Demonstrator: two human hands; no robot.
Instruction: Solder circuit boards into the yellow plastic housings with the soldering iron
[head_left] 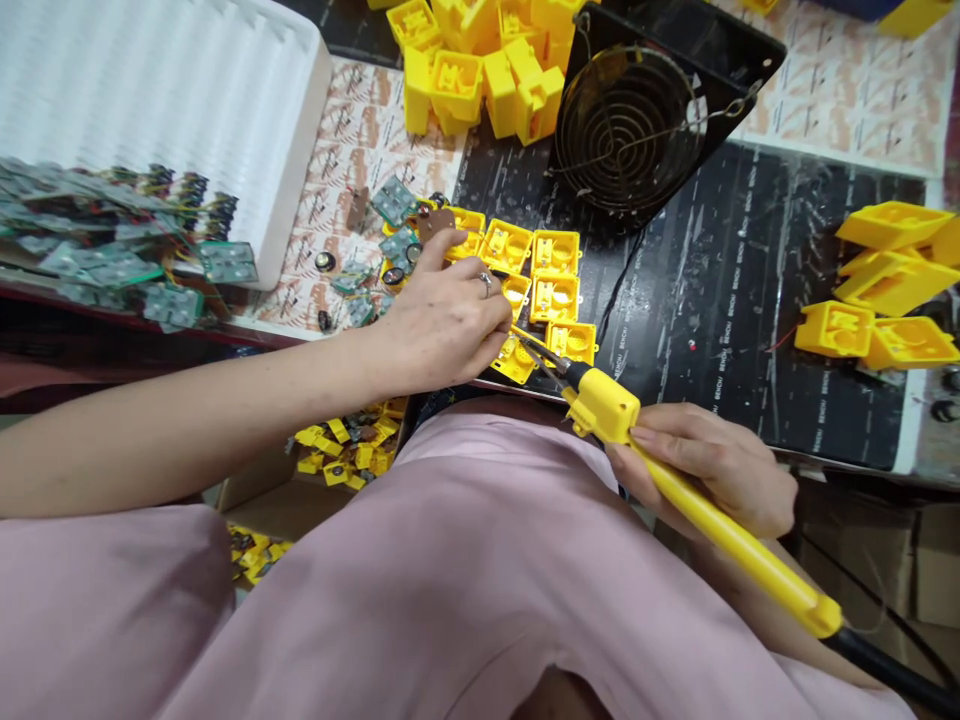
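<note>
My right hand (712,465) grips the yellow handle of a soldering iron (720,520). Its thin metal tip points left, down to a cluster of small open yellow plastic housings (556,298) on the black mat. Over the left part of this cluster lies my left hand (457,315), a ring on one finger. Its fingers are curled down close to the iron's tip, and whatever they pinch is hidden beneath them. By its index finger is a brown piece (436,224), with green circuit boards (394,200) and small round black parts (325,261) to the left.
A black fan (622,130) with a wire guard stands behind the housings. Yellow housings are piled at the back (457,85) and at the right (900,285). A white foam tray (289,150) at the left bears many wired green boards. Below the table edge, a cardboard box (270,500) holds yellow parts.
</note>
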